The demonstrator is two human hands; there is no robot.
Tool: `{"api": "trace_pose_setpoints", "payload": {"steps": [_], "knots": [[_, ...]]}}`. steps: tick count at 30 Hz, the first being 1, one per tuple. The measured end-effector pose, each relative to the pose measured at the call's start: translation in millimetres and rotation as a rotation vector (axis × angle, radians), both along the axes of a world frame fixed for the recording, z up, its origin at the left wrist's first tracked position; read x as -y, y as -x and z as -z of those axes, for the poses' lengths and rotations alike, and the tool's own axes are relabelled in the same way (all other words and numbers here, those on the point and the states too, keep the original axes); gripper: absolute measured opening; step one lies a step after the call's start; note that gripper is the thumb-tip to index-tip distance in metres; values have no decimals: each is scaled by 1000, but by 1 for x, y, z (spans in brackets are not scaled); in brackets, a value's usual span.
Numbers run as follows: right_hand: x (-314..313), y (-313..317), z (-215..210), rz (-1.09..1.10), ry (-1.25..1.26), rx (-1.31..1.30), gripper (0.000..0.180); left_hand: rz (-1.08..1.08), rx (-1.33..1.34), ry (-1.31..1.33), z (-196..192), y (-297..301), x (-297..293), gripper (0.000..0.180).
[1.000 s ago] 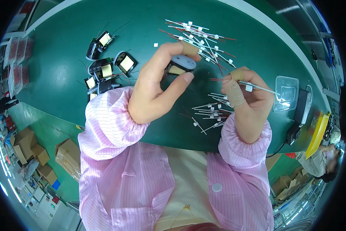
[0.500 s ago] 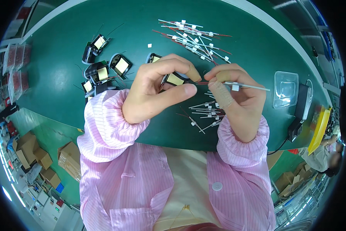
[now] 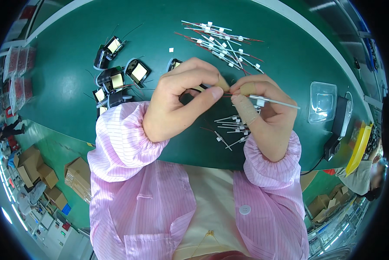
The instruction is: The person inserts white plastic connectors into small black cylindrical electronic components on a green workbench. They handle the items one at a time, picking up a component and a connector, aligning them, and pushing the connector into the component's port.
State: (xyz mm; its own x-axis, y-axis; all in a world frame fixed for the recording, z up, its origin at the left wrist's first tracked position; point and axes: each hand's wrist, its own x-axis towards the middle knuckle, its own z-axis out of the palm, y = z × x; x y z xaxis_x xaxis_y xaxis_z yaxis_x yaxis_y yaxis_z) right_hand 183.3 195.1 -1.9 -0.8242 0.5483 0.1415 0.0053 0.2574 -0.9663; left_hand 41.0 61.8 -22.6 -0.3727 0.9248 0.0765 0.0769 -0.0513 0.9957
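Note:
My right hand (image 3: 266, 112) pinches a wire lead (image 3: 283, 103) that has a whitish sleeve, a white tag and red wire. The sleeved end sticks out to the right past my fingers, and the red wire runs left between the two hands. With thumb and forefinger brought together, my left hand (image 3: 175, 97) grips the red wire's end; the exact contact is partly hidden by the fingertips. Bandage-like tape covers parts of my right thumb and both forefingers. Below my hands lie several similar leads (image 3: 233, 127), and a larger pile of leads (image 3: 224, 45) lies farther back.
Several black curved parts with pale yellow pads (image 3: 138, 73) lie at the left of the green table (image 3: 159, 26). Others are partly behind my left hand. A small white square (image 3: 171, 50) sits near the middle. At right are a clear plastic tray (image 3: 322, 102) and a black device (image 3: 339, 117).
My left thumb and forefinger have closed together at the red wire. Both hands have drawn nearer each other, and the lead has tilted slightly downward at its right end.

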Motion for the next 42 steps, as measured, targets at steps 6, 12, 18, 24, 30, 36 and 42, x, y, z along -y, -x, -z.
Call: {"api": "trace_pose_setpoints", "payload": {"steps": [6, 12, 18, 24, 30, 36, 42], "knots": [[0, -7, -2, 109, 375, -78, 10, -36, -51, -73, 1, -9, -1, 49], [4, -9, -3, 43, 233, -103, 13, 24, -182, -198, 9, -9, -2, 42], [12, -7, -8, 120, 170, -106, 12, 45, -239, -267, 12, -9, -3, 43], [8, -8, -8, 43, -37, -108, 14, 63, -233, -298, 14, -6, -2, 44], [8, -8, -9, 47, -90, -97, 14, 67, -282, -325, 16, -5, -4, 44], [9, -10, -21, 26, -127, 30, 9, 63, -352, -355, 14, -3, -6, 44], [11, -7, -19, 34, -224, 24, 12, 70, -372, -330, 11, -1, -6, 42]]}}
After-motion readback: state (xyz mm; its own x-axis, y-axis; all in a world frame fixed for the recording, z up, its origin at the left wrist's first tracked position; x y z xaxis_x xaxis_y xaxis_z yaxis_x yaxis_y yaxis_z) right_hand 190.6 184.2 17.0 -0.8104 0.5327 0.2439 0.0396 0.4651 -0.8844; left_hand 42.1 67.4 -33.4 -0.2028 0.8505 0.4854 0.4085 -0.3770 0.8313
